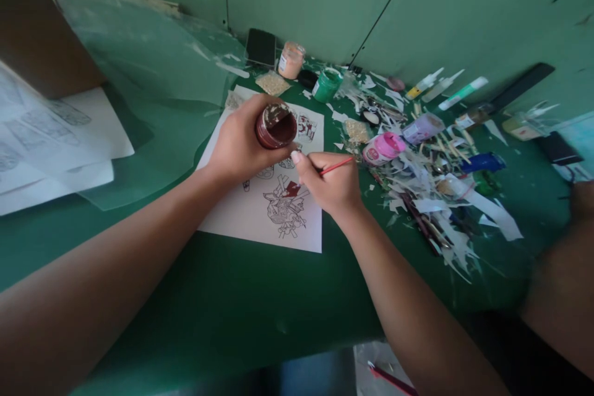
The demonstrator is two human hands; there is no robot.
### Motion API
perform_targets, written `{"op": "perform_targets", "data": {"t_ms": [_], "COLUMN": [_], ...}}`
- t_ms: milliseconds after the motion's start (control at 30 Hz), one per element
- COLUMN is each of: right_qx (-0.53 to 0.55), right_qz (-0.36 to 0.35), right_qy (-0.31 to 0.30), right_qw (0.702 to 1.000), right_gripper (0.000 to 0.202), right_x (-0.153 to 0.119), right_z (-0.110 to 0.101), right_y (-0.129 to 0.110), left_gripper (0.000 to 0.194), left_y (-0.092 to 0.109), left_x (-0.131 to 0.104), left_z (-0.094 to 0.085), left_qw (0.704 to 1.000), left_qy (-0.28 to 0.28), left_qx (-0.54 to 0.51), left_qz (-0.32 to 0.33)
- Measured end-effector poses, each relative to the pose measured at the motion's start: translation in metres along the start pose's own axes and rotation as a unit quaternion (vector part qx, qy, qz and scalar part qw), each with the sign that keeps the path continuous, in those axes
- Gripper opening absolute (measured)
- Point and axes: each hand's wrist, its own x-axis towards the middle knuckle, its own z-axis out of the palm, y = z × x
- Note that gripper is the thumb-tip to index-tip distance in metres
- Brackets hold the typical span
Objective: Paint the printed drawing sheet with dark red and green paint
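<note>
My left hand [239, 142] is wrapped round an open paint jar [266, 139] of dark red paint, held above the upper part of a printed sheet [223, 210]. In my right hand [331, 185] is a thin paintbrush [336, 166] with a red handle, pinched between thumb and fingers. Its tip is hidden by the fingers. The sheet carries black line drawings [284, 210], and a patch on one of them is coloured dark red, just left of my right hand. More red shows on a drawing near the sheet's top right.
Open jars of peach [291, 60], green [327, 85], pink [384, 148] and lilac paint [423, 129] stand behind and to the right, among paper scraps [455, 229]. Clear plastic film [153, 111] and other printed sheets [111, 130] lie left. Another person's arm [563, 278] is at right.
</note>
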Motion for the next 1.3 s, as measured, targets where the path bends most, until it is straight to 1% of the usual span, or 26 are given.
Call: {"op": "perform_targets", "data": {"t_ms": [100,233,400,600,700,833,1000,1133,1200,1300], "right_qx": [0.017,0.055,0.038,0.019,0.018,0.037,0.008,0.021,0.018,0.021], "right_qz": [0.012,0.016,0.033,0.009,0.010,0.016,0.017,0.020,0.014,0.020], "right_qy": [-0.003,0.008,0.017,0.004,0.006,-0.005,-0.004,-0.008,-0.012,0.002], "right_qw": [1.000,0.998,0.999,1.000,1.000,0.999,1.000,1.000,1.000,1.000], "right_gripper": [0.054,0.055,0.054,0.054,0.052,0.052,0.051,0.051,0.051,0.051], "right_x": [0.000,-0.001,-0.001,0.001,0.001,0.000,0.000,0.001,0.001,0.001], "right_z": [-0.001,-0.002,-0.001,0.001,0.002,0.003,0.001,0.001,0.001,0.001], "right_y": [-0.001,-0.004,-0.004,0.000,-0.001,-0.003,-0.002,-0.002,-0.002,-0.002], "left_gripper": [0.048,0.048,0.050,0.052,0.055,0.057,0.061,0.062,0.060,0.060], "left_y": [0.000,0.001,0.000,-0.005,-0.007,-0.010,-0.013,-0.011,-0.010,-0.009], "left_x": [0.000,0.000,0.001,0.001,-0.001,0.000,0.000,0.000,0.000,-0.001], "left_z": [-0.001,-0.001,0.000,0.002,0.003,0.004,0.005,0.005,0.004,0.004], "left_qw": [1.000,1.000,0.999,0.998,0.997,0.997,0.996,0.995,0.996,0.996], "left_qy": [0.009,0.016,0.041,0.055,0.066,0.070,0.083,0.085,0.077,0.072], "left_qx": [-0.003,0.000,0.001,0.025,0.038,0.041,0.042,0.049,0.052,0.053], "left_qz": [0.007,-0.009,-0.026,-0.029,-0.025,-0.016,0.001,0.007,0.002,-0.011]}}
